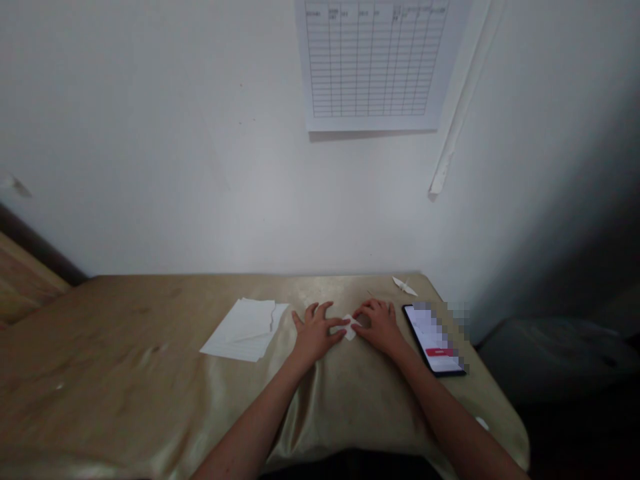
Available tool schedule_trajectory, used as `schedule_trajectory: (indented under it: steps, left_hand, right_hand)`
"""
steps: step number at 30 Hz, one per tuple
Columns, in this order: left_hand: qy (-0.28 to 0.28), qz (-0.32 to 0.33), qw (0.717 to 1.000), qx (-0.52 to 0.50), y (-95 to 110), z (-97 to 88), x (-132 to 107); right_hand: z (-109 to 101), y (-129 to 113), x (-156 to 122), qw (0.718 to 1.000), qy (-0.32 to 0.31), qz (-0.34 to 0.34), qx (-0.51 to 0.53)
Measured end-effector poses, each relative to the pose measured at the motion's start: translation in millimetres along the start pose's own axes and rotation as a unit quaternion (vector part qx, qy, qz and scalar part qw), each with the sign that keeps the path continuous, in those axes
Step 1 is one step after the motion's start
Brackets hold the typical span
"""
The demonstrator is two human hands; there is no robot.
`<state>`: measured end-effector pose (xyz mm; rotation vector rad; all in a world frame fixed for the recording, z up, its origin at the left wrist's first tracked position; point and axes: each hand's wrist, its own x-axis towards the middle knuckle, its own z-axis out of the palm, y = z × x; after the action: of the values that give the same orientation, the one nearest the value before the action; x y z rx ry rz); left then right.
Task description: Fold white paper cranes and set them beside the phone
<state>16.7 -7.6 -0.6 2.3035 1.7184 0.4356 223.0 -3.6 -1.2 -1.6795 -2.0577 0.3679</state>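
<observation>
A small piece of folded white paper [350, 331] lies on the cloth-covered table between my two hands. My left hand [316, 331] pinches its left edge with thumb and index finger, the other fingers spread. On the opposite side, the thumb and fingers of my right hand [381, 325] grip the paper's upper right edge. My fingertips cover parts of it, so its exact folds cannot be made out.
Left of my hands lies a stack of white paper sheets [240, 333]. A phone [435, 363] with its screen lit rests at the right. Behind it sits a small winged white paper figure [404, 287]. The white wall [200, 167] borders the table's far edge.
</observation>
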Motion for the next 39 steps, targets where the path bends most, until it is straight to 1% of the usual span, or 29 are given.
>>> schedule_trajectory:
  steps: [8, 17, 23, 28, 34, 36, 39]
  left_hand:
    - [0.005, -0.002, 1.0, 0.005, 0.7, 0.3, -0.5]
    - [0.011, 0.002, 1.0, 0.011, -2.3, 3.4, 0.2]
    - [0.022, 0.003, 1.0, 0.011, -2.0, 4.3, -0.2]
    - [0.035, -0.011, 0.999, 0.013, 2.0, 1.1, -1.2]
    - [0.031, -0.022, 0.999, 0.003, 2.4, 0.0, -0.7]
    - [0.033, -0.022, 0.999, 0.001, 1.6, 0.9, -0.3]
    - [0.032, -0.021, 0.999, 0.001, 1.2, 1.3, 0.1]
  right_hand:
    - [-1.3, -1.4, -4.3, 1.0, -0.025, 0.003, 0.01]
    - [-5.1, -2.7, -9.0, 0.999, -0.046, -0.01, -0.011]
    - [-4.2, 0.8, -11.2, 0.999, -0.047, -0.016, 0.011]
    - [-7.4, 5.5, -12.7, 0.997, -0.042, -0.025, 0.058]
    - [-10.1, 10.1, -13.5, 0.993, -0.065, -0.055, 0.079]
    - [-9.3, 10.5, -12.9, 0.993, -0.065, -0.054, 0.08]
    - [-7.3, 10.0, -12.1, 0.995, -0.05, -0.041, 0.072]
